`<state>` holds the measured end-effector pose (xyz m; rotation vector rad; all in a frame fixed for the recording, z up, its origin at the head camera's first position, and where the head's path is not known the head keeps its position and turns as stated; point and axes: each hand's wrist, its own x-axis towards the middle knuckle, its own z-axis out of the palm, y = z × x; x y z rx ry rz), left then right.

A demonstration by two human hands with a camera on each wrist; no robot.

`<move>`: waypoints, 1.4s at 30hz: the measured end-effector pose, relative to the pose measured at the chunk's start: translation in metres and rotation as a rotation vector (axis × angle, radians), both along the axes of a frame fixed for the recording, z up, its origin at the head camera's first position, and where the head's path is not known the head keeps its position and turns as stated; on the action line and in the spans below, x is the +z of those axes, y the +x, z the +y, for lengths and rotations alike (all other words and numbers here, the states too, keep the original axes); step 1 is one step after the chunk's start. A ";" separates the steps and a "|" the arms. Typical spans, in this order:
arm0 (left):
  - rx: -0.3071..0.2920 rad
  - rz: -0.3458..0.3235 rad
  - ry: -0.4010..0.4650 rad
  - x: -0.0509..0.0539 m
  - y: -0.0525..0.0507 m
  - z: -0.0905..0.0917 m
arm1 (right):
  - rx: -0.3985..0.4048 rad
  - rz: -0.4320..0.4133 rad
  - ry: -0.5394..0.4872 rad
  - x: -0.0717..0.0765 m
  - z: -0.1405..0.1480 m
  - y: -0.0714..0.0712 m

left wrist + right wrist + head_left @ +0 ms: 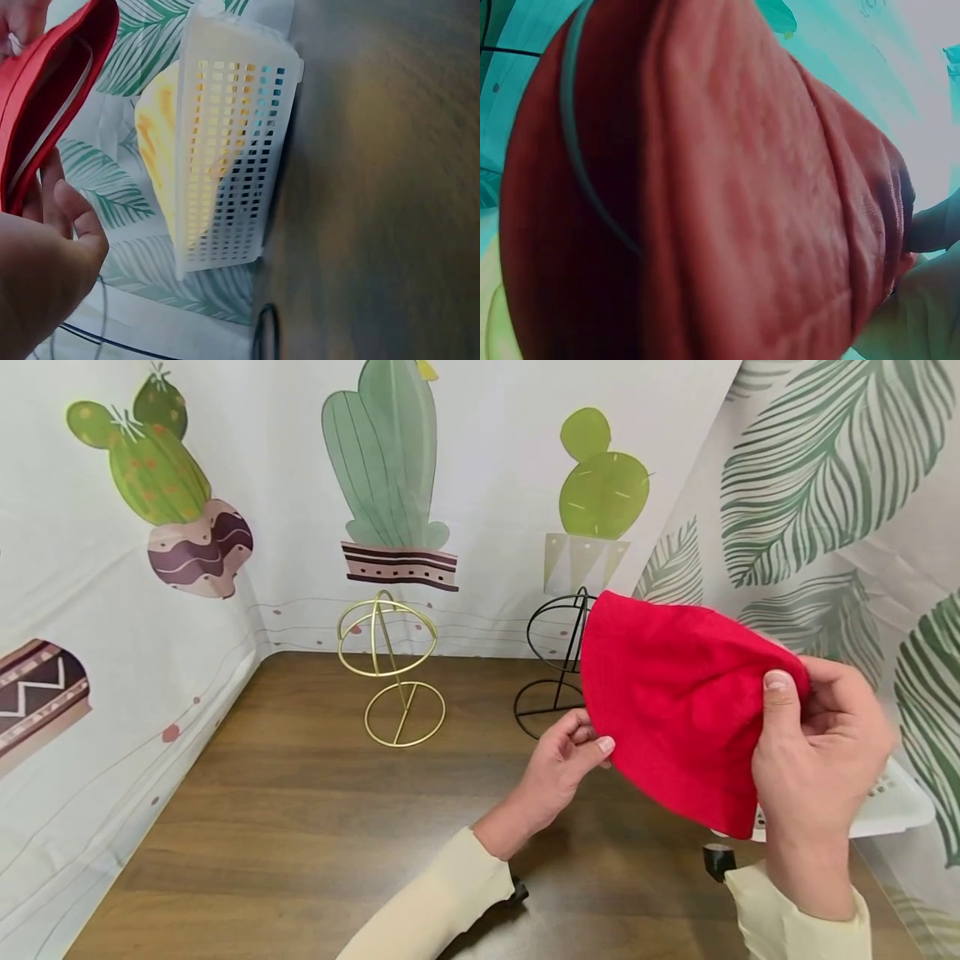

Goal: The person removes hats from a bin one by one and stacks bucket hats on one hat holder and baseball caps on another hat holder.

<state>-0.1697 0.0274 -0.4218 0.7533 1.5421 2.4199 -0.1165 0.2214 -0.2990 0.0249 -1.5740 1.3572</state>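
Fingers (782, 706) pinch the red hat (675, 702) by brim (626, 714) and crown (738, 672).

The left hand (558, 764) pinches between thumb and bent fingers, the thumb pointing toward the right hand (825, 756), with the left wrist (498, 835) and left forearm (442, 902) slanting down and away to the hand's left. The right hand grips with its thumb upright, fingers bent beyond it, the right wrist (810, 885) and right forearm (806, 931) below that hand

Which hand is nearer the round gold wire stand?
Left. The left hand pinches the red fabric hat by its brim, right of the gold wire stand; the right hand is farther right, at the hat's crown.
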 end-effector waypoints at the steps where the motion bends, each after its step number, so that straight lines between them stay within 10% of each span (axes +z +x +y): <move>1: 0.014 0.013 -0.002 0.002 0.001 -0.001 | 0.008 -0.003 0.001 0.000 -0.001 0.000; 18: 0.282 0.200 -0.119 0.032 0.008 -0.037 | -0.020 -0.292 0.108 -0.017 -0.008 -0.006; 30: 0.346 0.229 -0.100 0.052 0.016 -0.058 | 0.043 -0.439 0.211 -0.032 -0.013 -0.012; 42: 0.484 0.483 -0.310 0.069 0.032 -0.070 | 0.120 -0.363 0.395 -0.030 -0.027 -0.007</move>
